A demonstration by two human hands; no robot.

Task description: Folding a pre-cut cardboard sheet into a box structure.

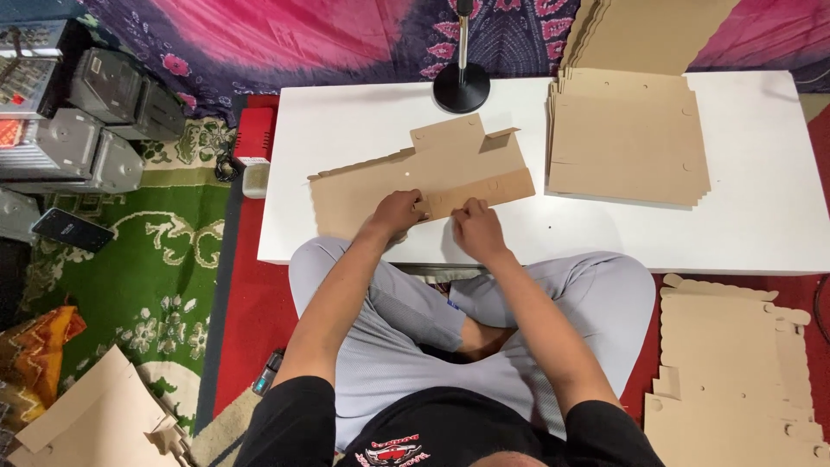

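Cardboard box blank (415, 177) lies flat at the centre of the white table (346, 130), its near flap folded up. Left hand (398, 210) and right hand (474, 227) both pinch that flap's edge. A stack of flat blanks (627, 138) sits at upper right.

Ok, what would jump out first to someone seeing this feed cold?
Both hands, left hand and right hand, pressing a folded flap of the flat cardboard blank on the white table. Then the stack of cardboard blanks at the table's far right, and the pink-purple cloth behind.
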